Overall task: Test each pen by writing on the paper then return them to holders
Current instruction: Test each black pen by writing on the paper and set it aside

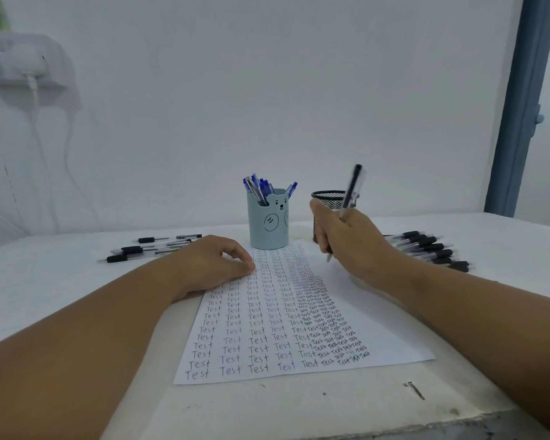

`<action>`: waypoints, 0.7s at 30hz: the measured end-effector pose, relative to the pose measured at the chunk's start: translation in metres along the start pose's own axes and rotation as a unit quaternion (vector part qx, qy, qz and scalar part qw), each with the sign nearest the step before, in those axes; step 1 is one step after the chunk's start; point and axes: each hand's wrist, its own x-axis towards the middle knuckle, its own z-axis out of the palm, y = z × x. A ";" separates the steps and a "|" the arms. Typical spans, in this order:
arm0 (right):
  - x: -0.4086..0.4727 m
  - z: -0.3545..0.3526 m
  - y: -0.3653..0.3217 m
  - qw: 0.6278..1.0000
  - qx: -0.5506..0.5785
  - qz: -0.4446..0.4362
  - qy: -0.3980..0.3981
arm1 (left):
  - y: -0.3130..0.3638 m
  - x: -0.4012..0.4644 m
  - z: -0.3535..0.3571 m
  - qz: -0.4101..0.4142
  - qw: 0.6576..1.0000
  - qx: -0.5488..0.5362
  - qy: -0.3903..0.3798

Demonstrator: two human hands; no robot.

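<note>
Head view: the right hand [350, 239] grips a black pen [351, 193] in a writing hold, tip down just above the far right part of the paper [385, 325]. The left hand [213, 265] rests on the paper's far left edge, fingers loosely curled, holding nothing. The paper lies centred on the white table [61, 281], covered with rows of "Test". Beyond it stand a blue bear pen holder [267, 223] containing blue pens [261, 187] and, to its right, a black mesh holder [327, 198]. Black pens lie in loose groups to the left [146, 249] and to the right [426, 247].
</note>
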 end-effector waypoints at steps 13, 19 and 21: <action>0.001 -0.002 0.001 0.990 -0.098 -0.092 -0.036 | 0.003 -0.003 0.001 0.008 1.000 -0.011 0.001; 0.004 -0.002 0.001 0.984 -0.141 -0.105 -0.013 | 0.003 -0.003 0.000 0.004 1.000 -0.009 -0.004; 0.003 -0.002 0.001 0.989 -0.107 -0.101 -0.001 | 0.004 -0.003 0.000 0.005 1.000 -0.005 -0.004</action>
